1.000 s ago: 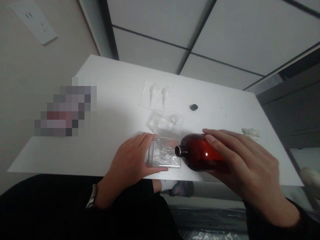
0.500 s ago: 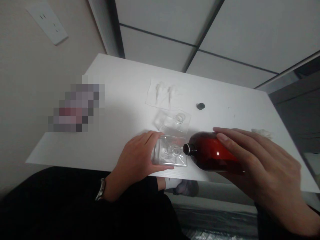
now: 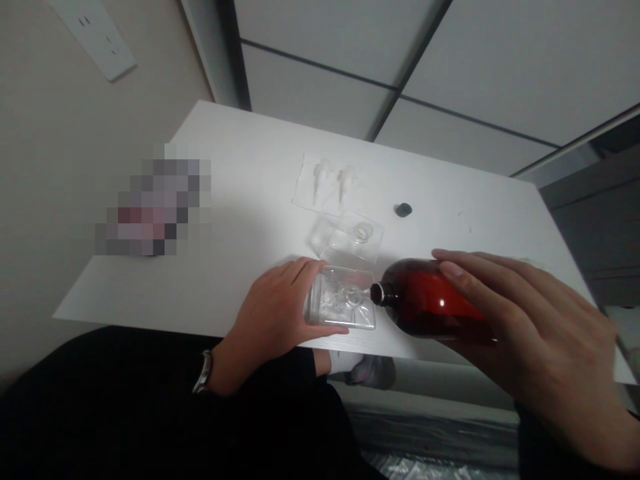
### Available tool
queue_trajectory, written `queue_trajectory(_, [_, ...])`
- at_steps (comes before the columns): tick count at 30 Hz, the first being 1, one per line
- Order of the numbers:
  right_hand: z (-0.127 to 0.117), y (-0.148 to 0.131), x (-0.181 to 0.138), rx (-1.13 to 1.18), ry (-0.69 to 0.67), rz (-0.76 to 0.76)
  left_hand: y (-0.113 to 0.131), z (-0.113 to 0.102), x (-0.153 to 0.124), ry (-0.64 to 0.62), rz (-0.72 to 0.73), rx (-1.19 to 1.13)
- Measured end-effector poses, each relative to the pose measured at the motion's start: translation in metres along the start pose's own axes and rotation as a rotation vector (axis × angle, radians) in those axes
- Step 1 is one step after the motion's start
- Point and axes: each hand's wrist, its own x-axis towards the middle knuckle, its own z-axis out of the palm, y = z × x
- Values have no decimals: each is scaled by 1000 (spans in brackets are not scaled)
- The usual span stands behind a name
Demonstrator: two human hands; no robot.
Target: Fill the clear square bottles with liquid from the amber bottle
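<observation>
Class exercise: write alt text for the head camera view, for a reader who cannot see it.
A right hand tilts an amber bottle, its open neck at a small clear bottle steadied by the left hand on a white table. Behind lie another clear bottle and a dark cap.

Amber-red bottle (image 3: 430, 307) against a white table (image 3: 240, 173)

Clear colourless bottle (image 3: 343, 307) at centre; small dark cap (image 3: 403, 210) upper right of centre; black sleeves (image 3: 150, 413) along the bottom; beige wall (image 3: 50, 133) left.

No readable text, label or number anywhere.
</observation>
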Motion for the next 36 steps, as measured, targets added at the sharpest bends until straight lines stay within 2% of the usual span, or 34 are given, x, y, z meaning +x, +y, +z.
queue_trajectory(36, [-10,0,0,-43,-54,27,3,-4,0,-36,-21,-18])
